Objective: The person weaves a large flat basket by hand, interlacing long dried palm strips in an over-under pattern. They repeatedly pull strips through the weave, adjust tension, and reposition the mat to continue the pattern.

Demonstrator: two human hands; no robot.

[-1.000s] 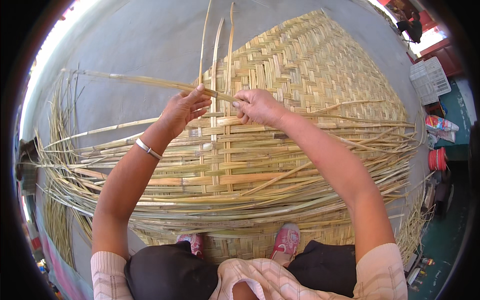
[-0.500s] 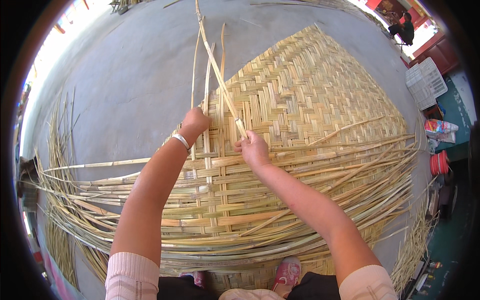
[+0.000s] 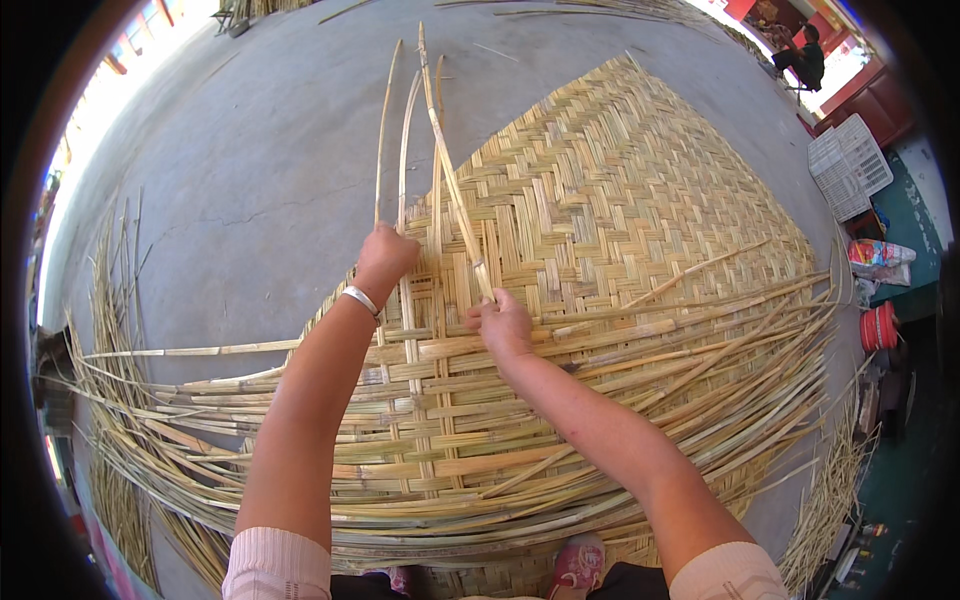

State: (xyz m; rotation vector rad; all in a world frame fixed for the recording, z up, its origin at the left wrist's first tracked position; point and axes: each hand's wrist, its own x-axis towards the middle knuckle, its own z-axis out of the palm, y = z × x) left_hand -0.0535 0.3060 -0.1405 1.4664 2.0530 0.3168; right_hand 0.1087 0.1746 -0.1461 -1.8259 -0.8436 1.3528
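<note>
A big herringbone mat [image 3: 640, 170] woven of flat, pale yellow-green reed strips lies on the floor before me. My right hand [image 3: 503, 322] pinches the lower end of a long reed strip [image 3: 455, 190], which slants up and left past the mat's edge. My left hand [image 3: 388, 252], a silver bangle at its wrist, is closed around a thinner upright strip [image 3: 385, 130] at the mat's left edge; its fingertips are hidden. Another raised strip [image 3: 404, 150] stands just right of this hand. Loose crosswise strips [image 3: 430, 468] pass under and over the upright ones near me.
Bundles of loose reeds [image 3: 115, 400] lie at the left, and more reeds [image 3: 830, 500] at the right. A white plastic crate [image 3: 848, 165], a red spool [image 3: 879, 327] and a plastic bag [image 3: 880, 258] stand far right. Beyond, a person [image 3: 803, 60] sits. My pink shoes [image 3: 578, 565] are at the mat's near side.
Both hands have come slightly nearer to me, the left also a little leftward. The strip in my right hand has drawn back, its far tip now lower in view.
</note>
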